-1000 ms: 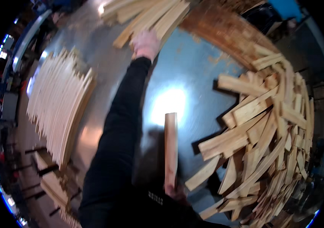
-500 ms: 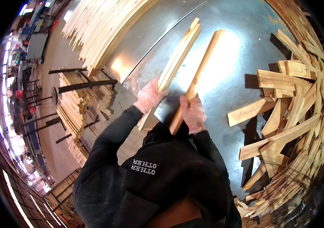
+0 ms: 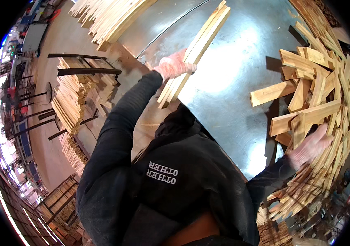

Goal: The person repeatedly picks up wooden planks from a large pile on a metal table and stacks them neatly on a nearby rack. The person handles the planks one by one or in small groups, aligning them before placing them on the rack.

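Note:
My left hand (image 3: 175,65), in a pinkish work glove, is closed around a small bundle of long wooden strips (image 3: 208,36). The strips lie side by side and slant up and away over the metal tabletop (image 3: 232,86). At the right, my right hand (image 3: 311,145), gloved alike, reaches to the heap of loose wooden pieces (image 3: 306,116). Its fingers are stretched out over the strips there, and I see nothing gripped in them. Some shorter boards (image 3: 272,93) jut from the heap toward the middle of the table.
A large stack of pale strips (image 3: 119,18) stands at the far left. Nearer, a rack with dark metal bars (image 3: 85,72) carries more stacked strips (image 3: 67,104). A seam (image 3: 170,26) crosses the metal surface. Machines line the far left side.
The strip that my right hand held now appears to be with the others in my left hand. My right hand has moved right to the heap.

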The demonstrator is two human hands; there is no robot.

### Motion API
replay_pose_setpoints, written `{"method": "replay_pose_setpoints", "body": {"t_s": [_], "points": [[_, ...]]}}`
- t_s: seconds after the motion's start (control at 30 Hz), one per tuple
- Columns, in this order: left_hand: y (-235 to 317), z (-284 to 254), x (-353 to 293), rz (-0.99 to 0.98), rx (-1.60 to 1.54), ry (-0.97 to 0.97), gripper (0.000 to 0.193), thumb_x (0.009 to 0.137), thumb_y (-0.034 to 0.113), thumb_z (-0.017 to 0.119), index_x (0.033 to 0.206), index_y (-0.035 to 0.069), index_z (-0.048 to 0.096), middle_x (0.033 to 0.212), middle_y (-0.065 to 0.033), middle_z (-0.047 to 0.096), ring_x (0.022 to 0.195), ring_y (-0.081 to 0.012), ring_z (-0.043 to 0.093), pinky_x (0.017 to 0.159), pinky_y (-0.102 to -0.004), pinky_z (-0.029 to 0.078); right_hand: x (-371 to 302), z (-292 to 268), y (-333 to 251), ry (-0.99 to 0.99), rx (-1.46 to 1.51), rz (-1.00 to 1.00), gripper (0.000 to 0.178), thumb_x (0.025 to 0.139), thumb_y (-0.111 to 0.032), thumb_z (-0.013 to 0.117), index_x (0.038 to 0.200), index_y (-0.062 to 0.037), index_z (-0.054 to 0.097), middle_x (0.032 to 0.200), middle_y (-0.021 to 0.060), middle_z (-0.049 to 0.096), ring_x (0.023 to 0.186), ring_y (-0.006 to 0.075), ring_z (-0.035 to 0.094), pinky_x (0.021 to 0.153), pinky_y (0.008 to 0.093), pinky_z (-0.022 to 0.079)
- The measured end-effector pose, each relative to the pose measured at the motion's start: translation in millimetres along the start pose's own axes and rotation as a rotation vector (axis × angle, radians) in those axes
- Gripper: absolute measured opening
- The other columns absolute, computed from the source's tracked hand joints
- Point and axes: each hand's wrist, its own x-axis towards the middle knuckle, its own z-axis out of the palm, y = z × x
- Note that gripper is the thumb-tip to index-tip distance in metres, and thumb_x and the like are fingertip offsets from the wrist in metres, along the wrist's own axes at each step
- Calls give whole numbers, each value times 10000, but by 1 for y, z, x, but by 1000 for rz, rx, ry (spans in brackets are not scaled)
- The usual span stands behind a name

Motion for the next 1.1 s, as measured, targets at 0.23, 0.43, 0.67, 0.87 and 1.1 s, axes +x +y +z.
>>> {"method": "replay_pose_setpoints", "body": {"t_s": [0.23, 0.43, 0.67, 0.87, 1.1], "points": [[-35, -11, 9, -15, 31, -49, 1016, 728, 612, 820, 1514, 82, 456, 1302, -203, 658, 1236, -342, 615, 1055, -430, 476, 59, 46, 29, -297, -334, 466, 1172, 756, -505, 812, 1605, 25, 200, 1535, 294, 441, 1404, 397, 468, 1151, 423, 387], [-38, -4, 1, -66, 114, 47, 901, 902, 629, 673, 1512, 5, 448, 1415, -197, 606, 1311, -312, 574, 1106, -391, 433, -38, 30, -17, -187, 546, 189, 795, 847, -73, 731, 1543, -10, 351, 1362, 177, 583, 1160, 259, 632, 967, 359, 509], [-50, -9, -10, -177, 27, 141, 722, 1010, 608, 505, 1479, 59, 520, 1275, -166, 694, 1174, -271, 653, 1036, -371, 477, -121, 146, -73, -825, 1174, 771, 292, 892, -70, 724, 1131, 24, 584, 977, 152, 685, 782, 246, 673, 776, 365, 585], [-37, 2, -44, 7, -95, 185, 961, 918, 632, 645, 1572, 6, 323, 1429, -240, 561, 1326, -296, 550, 1117, -359, 409, -166, 212, -94, -851, 868, 897, 304, 846, -62, 651, 1117, 12, 536, 832, 116, 646, 685, 248, 640, 642, 377, 525], [12, 83, -64, -62, 545, 203, 1213, 685, 538, 840, 1597, 0, 248, 1599, -280, 338, 1475, -451, 340, 1215, -510, 293, -185, 233, -92, -773, 1008, 1037, 506, 833, -36, 685, 1297, 69, 511, 1045, 200, 687, 897, 355, 701, 808, 463, 597]]}}
